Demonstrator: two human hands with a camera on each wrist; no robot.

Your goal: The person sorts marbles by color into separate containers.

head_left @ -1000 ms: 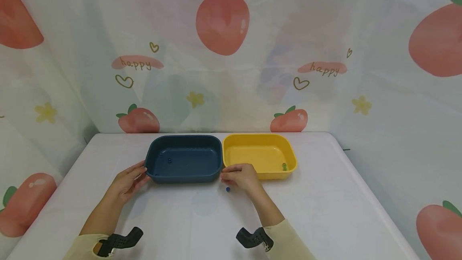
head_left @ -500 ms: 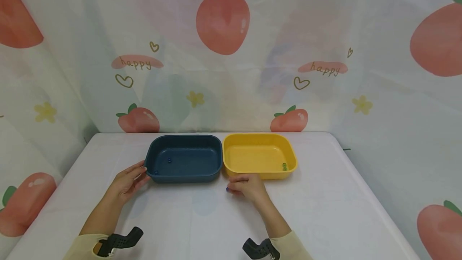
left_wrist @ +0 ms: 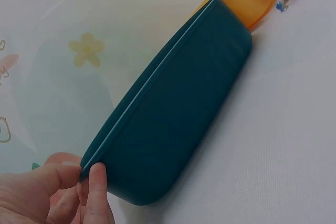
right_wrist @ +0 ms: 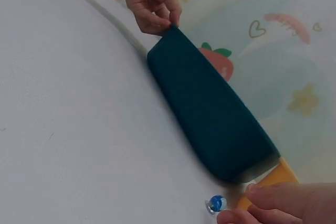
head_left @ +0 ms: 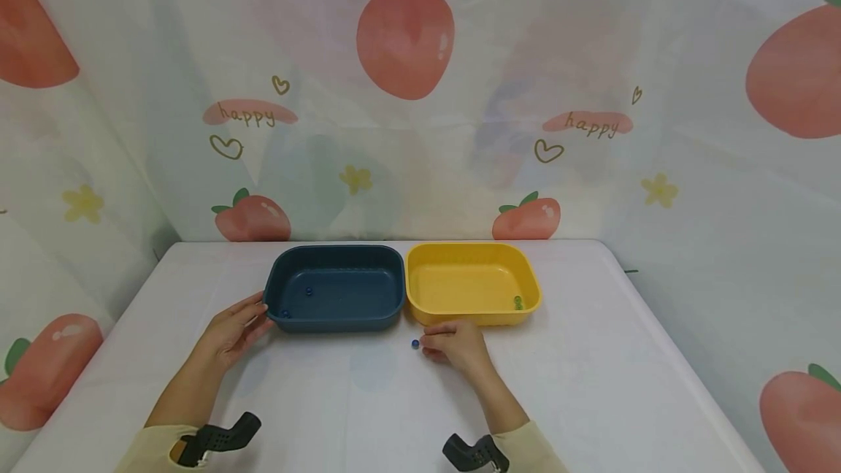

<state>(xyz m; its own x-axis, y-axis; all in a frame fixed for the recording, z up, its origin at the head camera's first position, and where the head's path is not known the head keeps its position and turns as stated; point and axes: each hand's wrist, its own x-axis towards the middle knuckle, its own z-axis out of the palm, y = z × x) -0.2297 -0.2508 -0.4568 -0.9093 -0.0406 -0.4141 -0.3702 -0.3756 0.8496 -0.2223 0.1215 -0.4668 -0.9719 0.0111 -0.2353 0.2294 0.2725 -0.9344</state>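
My left hand (head_left: 233, 331) pinches the left rim of a dark blue plastic bin (head_left: 335, 323), thumb and fingers on either side of the edge in the left wrist view. A clear glass marble with a blue swirl (right_wrist: 216, 203) lies on the white table in front of the gap between the bins. Close to its right, my right hand (head_left: 456, 345) has its thumb and forefinger parted, with the marble just beyond the fingertips. Inside the blue bin are two small blue marbles (head_left: 309, 290), one near the left front corner.
A yellow bin (head_left: 473, 318) stands against the blue bin's right side. Green marbles (head_left: 517, 303) lie in its right front corner, too small to count surely. Behind the white table (head_left: 355, 414) hangs a fruit-printed cloth (head_left: 447, 166).
My right hand has come from the gap between the bins toward the front and right, beside the marble. My left hand stays on the rim. The marble on the table lies in about the same spot.
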